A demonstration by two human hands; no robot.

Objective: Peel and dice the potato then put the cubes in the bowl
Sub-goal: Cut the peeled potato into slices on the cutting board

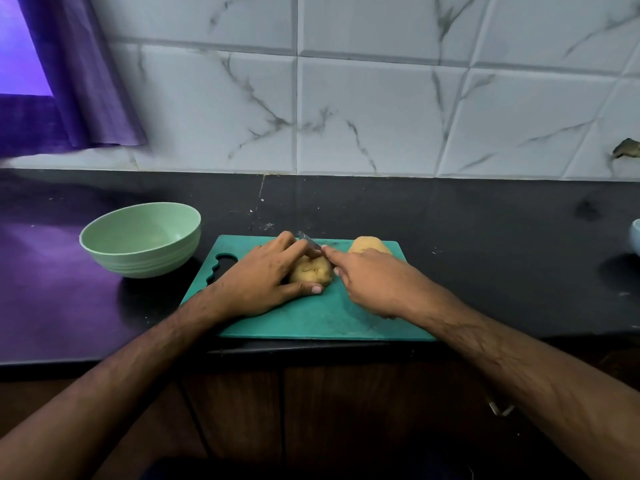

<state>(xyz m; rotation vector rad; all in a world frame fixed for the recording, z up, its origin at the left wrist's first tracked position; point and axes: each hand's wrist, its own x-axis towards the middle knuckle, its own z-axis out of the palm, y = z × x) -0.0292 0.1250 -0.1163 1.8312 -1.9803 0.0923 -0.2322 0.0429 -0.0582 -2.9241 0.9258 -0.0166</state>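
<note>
A brown unpeeled potato (310, 270) lies on the green cutting board (311, 320). My left hand (263, 278) grips it from the left, fingers over its top and thumb along its front. My right hand (374, 282) holds a knife (309, 241); the forefinger lies along the spine and the handle is hidden in the palm. The blade sits at the potato's top right, its tip pointing away from me. A second potato (367, 244) rests behind my right hand. The pale green bowl (104, 237) stands empty to the left of the board.
The board lies at the front edge of a black counter (485, 230) backed by a white marble-tiled wall. A purple curtain (86, 81) hangs at the far left. Part of a pale bowl (635, 240) shows at the right edge.
</note>
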